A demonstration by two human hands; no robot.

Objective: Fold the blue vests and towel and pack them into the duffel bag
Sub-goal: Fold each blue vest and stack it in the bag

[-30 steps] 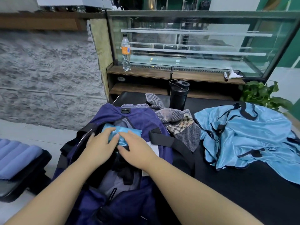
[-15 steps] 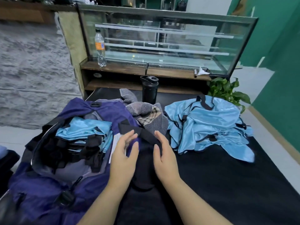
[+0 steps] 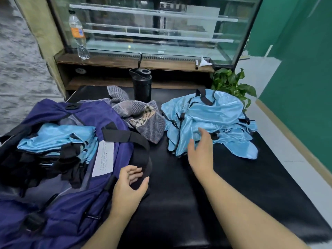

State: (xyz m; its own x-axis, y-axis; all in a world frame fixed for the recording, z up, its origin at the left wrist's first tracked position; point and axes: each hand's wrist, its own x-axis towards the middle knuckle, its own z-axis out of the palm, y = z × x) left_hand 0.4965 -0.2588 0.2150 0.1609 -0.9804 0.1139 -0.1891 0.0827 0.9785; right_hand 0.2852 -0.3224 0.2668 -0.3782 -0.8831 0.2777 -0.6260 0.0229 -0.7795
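Note:
The purple duffel bag (image 3: 77,209) lies open at the left, with folded light blue vests (image 3: 53,137) stacked inside it. A loose heap of blue vests (image 3: 215,121) with black trim sits on the black table (image 3: 242,186) to the right. Between bag and heap lies a crumpled grey striped towel (image 3: 143,121). My left hand (image 3: 129,187) hovers loosely curled by the bag's black strap (image 3: 136,144), holding nothing. My right hand (image 3: 201,153) reaches with relaxed fingers to the near edge of the vest heap.
A black shaker bottle (image 3: 142,85) stands behind the towel. A glass display case (image 3: 154,33) with a plastic water bottle (image 3: 78,35) on its ledge backs the table. A green plant (image 3: 231,83) sits at the far right corner, beside a green wall.
Both hands left the folded vest in the bag. The view swung right, and my right hand has moved out to the loose vest heap while the left stays by the strap.

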